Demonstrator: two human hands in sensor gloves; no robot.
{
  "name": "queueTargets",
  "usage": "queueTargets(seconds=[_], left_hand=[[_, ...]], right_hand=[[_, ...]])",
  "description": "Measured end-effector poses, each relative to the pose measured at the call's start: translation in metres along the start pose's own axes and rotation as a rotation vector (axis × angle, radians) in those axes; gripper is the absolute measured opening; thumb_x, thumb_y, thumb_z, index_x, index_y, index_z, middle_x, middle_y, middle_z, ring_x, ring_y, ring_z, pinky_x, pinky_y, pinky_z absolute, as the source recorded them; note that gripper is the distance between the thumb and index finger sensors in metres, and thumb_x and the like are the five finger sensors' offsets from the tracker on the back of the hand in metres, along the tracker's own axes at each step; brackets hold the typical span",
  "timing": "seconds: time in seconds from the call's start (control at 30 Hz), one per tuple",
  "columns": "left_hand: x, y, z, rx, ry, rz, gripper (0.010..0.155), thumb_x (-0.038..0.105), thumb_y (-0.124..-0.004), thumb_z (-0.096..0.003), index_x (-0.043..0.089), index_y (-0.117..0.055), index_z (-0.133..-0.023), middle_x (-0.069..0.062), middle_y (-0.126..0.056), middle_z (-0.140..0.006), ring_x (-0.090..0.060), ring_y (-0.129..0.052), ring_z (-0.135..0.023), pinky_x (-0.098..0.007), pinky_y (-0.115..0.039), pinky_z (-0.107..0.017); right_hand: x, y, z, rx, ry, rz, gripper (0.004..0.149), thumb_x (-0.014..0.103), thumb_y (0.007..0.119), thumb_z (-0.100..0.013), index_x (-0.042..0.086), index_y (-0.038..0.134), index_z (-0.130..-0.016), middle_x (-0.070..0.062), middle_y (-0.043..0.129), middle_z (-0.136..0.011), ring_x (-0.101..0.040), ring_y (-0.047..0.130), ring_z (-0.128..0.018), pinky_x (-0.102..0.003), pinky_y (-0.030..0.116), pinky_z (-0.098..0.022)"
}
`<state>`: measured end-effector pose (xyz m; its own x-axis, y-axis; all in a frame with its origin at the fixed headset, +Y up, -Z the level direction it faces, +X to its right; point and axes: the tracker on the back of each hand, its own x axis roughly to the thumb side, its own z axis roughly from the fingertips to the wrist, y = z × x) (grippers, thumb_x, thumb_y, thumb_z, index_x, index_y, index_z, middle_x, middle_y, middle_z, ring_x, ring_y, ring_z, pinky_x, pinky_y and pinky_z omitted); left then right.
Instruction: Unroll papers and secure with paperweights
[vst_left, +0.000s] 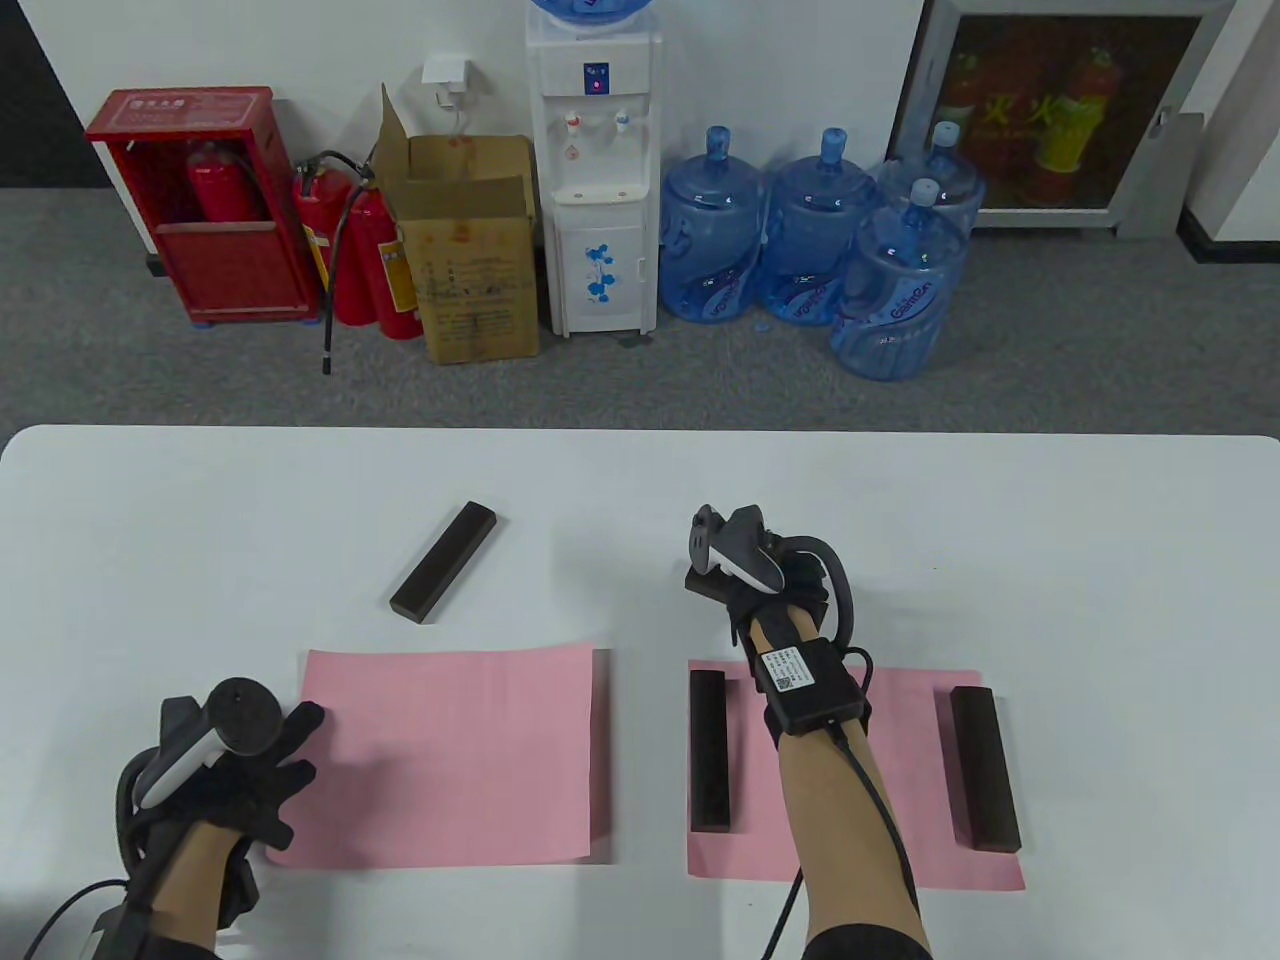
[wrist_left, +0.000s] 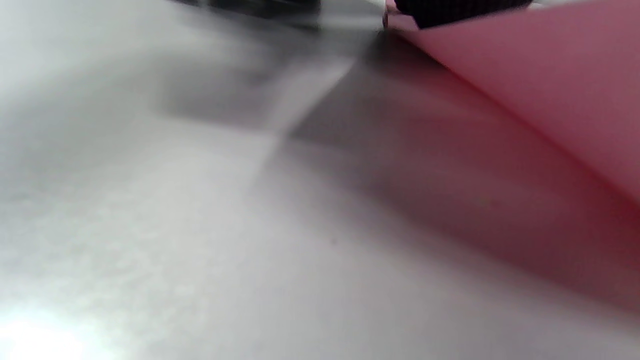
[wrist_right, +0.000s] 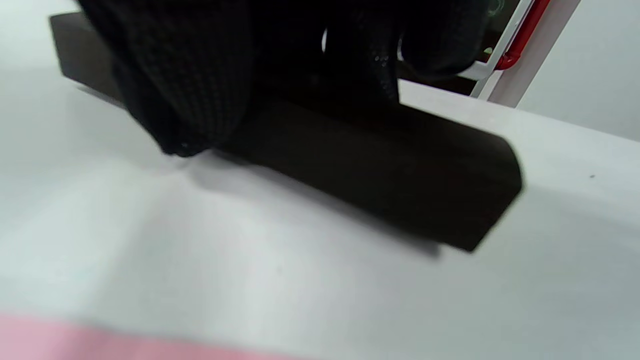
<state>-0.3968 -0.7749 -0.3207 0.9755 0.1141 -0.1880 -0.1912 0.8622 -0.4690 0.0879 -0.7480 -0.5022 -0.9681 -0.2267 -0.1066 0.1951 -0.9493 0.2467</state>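
- where the table meets the near edge, the left hand presses flat on the left edge of the left paper, fingers spread wide on the sheet; the left wrist view shows that pink sheet low and blurred, a dark fingertip on its far end.
- two pink papers lie unrolled side by side near the front, a strip of white table between them.
- the left paper carries no weight.
- the right paper carries two dark weights: the inner bar along its left edge, the outer bar near its right edge, both running near to far.
- four weights in all; the right forearm crosses the right paper between its two.
- beyond the right paper, the right hand grips a third weight, fingers wrapped over its top; whether it touches the table i cannot tell.
- the loose bar lies angled on bare table, beyond the left paper and apart from it.
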Motion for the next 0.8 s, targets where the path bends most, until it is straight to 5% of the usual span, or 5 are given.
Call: queueTargets(seconds=[0.23, 0.37, 0.6, 0.8], left_hand=[[0.0, -0.001, 0.0, -0.001, -0.003, 0.005, 0.061, 0.051, -0.068, -0.0522, 0.055, -0.04, -0.107, -0.011, -0.018, -0.124, -0.045, -0.022, -0.113, -0.063, -0.031, -0.081], [-0.001, -0.001, 0.0, 0.0, -0.004, 0.009, 0.061, 0.051, -0.068, -0.0523, 0.055, -0.04, -0.107, -0.011, -0.017, -0.124, -0.045, -0.021, -0.113, -0.063, -0.031, -0.081], [-0.001, -0.002, 0.0, 0.002, -0.005, 0.013, 0.061, 0.051, -0.068, -0.0522, 0.055, -0.041, -0.107, -0.011, -0.017, -0.124, -0.045, -0.021, -0.113, -0.063, -0.03, -0.081], [-0.001, -0.002, 0.0, 0.001, -0.007, 0.018, 0.061, 0.051, -0.068, -0.0522, 0.055, -0.041, -0.107, -0.011, -0.017, -0.124, -0.045, -0.02, -0.113, -0.063, -0.03, -0.081]], right_hand=[[0.004, -0.05, 0.042, -0.159, -0.093, -0.134, 0.083, 0.047, 0.091, -0.032, 0.02, 0.057, -0.103, -0.008, 0.085, -0.084, -0.026, 0.102, -0.06, -0.047, 0.081, -0.052], [0.015, -0.069, 0.079, -0.14, -0.138, -0.322, 0.085, 0.051, 0.089, -0.033, 0.014, 0.057, -0.103, -0.013, 0.089, -0.076, -0.023, 0.107, -0.043, -0.043, 0.087, -0.039], [0.059, -0.064, 0.14, -0.118, -0.178, -0.414, 0.086, 0.053, 0.089, -0.033, 0.01, 0.06, -0.101, -0.015, 0.092, -0.069, -0.02, 0.11, -0.03, -0.038, 0.093, -0.026], [0.097, -0.051, 0.166, -0.07, -0.176, -0.419, 0.085, 0.053, 0.089, -0.034, 0.008, 0.061, -0.1, -0.017, 0.093, -0.067, -0.02, 0.111, -0.025, -0.037, 0.095, -0.022]])
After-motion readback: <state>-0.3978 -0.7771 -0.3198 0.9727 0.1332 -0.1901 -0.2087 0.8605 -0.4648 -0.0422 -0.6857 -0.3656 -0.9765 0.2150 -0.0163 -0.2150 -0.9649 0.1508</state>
